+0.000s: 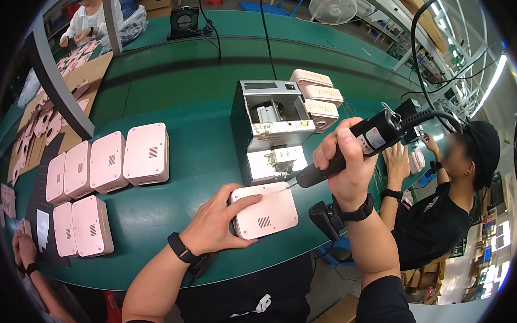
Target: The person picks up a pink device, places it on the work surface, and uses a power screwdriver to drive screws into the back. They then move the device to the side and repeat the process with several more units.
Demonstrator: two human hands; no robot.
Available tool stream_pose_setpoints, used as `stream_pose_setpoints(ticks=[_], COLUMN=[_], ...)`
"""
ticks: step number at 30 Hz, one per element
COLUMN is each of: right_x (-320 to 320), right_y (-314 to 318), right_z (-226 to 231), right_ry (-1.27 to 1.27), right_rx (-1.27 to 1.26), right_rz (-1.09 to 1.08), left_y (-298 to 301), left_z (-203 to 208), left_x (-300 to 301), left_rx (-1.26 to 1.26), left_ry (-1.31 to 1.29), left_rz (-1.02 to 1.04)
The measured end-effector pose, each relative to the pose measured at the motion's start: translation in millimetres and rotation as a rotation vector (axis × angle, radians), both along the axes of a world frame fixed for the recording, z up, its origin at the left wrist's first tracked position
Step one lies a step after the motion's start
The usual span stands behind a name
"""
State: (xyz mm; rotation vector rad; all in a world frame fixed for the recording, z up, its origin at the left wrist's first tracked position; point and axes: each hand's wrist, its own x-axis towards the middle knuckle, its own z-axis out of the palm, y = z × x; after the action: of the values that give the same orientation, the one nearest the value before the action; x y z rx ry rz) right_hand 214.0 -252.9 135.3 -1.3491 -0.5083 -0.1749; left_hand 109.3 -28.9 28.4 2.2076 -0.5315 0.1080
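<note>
A pale pink plastic case lies on the green table in front of me, its underside with a small vent grille and corner screw holes facing up. My left hand grips it along its left side, thumb at the near edge and a finger across the top. In my right hand is a black corded electric screwdriver, held at a slant. Its thin bit points down at the case's far right corner; whether it touches is hard to tell. Just beyond the case stands a grey metal screw feeder.
Several pink cases stand in two rows at the left. More pink housings are stacked behind the feeder. A co-worker in black works close on my right; another person's hands are at far left. The screwdriver's cable hangs from above.
</note>
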Motion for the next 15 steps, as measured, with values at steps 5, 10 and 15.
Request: stream_pose_setpoints(ticks=[5,10,15], right_x=[3,6,12], right_y=[4,7,-1], right_z=[0,-1,-7], right_ry=[-0.017,0.014,0.018], right_rx=[-0.059,-0.040,-0.009], right_rz=[0.034,0.070,0.133], left_y=[-1,-1,-1], left_z=[2,2,0], left_x=[2,2,3], left_rx=[0.004,-0.010,-0.019], left_ry=[0.010,0.010,-0.009], left_rz=[0.005,0.001,0.000])
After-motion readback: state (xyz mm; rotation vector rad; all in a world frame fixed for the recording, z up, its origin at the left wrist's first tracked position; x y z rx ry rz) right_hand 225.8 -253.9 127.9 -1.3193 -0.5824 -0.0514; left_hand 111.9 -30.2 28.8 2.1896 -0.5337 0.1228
